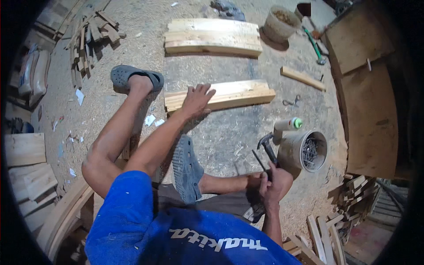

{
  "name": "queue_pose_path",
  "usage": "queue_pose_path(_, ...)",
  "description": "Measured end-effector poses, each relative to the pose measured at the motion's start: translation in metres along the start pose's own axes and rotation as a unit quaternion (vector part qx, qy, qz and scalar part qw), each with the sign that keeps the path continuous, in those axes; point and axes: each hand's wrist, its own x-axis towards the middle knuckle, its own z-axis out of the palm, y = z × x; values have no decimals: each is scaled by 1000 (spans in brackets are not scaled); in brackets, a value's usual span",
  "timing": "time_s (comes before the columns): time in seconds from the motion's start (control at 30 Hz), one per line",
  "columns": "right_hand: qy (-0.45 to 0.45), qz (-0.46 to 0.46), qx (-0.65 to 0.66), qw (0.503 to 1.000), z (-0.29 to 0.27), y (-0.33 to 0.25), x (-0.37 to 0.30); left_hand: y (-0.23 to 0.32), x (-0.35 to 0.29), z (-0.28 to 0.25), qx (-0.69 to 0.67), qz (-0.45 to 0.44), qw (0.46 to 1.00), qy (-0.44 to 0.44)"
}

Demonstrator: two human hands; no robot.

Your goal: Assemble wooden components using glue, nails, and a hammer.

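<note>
My left hand (197, 101) lies over the upper face of a short stack of pale wooden boards (240, 95) on the ground ahead of me. Its fingers are stretched out and slightly apart. By my right knee, my right hand (274, 183) is closed around a claw hammer (267, 148), head pointing away from me. A thin dark stick-like piece (259, 160) also sticks out of that hand beside the thumb; its kind is unclear. Close to the hammer are a tub of nails (295, 152) and a white bottle with a green cap (287, 124).
Another board stack (212, 37) lies farther off, near a bucket (281, 22). On the right are a wooden block (302, 78), scissors (291, 102) and a green-handled hammer (314, 45). Scrap wood (90, 42) is piled at far left. Brown panels (371, 115) border the right side.
</note>
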Motion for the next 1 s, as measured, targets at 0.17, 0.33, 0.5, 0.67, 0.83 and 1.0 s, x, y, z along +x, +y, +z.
queue_pose_path(0.17,-41,29,114,992,8,-18,-1,-19,2,6,-94,-47,994,-4)
queue_pose_path(0.33,-47,19,74,996,11,-21,-18,-50,2,9,-136,-93,986,-32)
queue_pose_path(0.5,-68,56,113,990,21,-27,-24,-54,12,-5,-87,-87,986,-114)
queue_pose_path(0.67,-100,66,125,985,30,-22,-13,-71,24,-15,-196,-43,972,-118)
queue_pose_path(0.83,-115,56,125,984,34,-14,-5,-106,46,-16,-343,-47,915,-206)
queue_pose_path(1.0,-117,61,139,981,48,-11,0,-78,46,-30,-245,-89,952,-161)
